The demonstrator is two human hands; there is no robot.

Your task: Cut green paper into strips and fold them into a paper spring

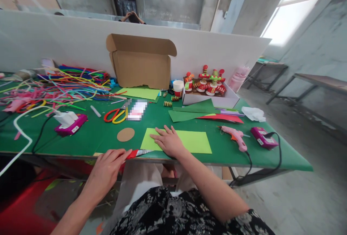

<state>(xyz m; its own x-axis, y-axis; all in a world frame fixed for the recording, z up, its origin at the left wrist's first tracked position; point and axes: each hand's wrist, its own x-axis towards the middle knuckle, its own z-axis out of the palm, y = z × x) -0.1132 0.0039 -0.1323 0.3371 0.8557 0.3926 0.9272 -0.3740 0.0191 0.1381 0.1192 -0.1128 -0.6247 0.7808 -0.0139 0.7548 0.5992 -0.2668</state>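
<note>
From my remote seat I see the left hand [110,162] closed around a red-handled utility knife [132,154], its bare blade pointing right over the near edge of the green table [287,159]. The right hand [170,141] lies flat, fingers spread, pressing on a lime-green paper sheet [196,143]. That sheet rests at the table's near edge, around its middle: a long, flat rectangle, smooth and bright, partly covered by the palm. The blade tip meets the sheet's front border in my view; I can't tell whether it touches the paper.
</note>
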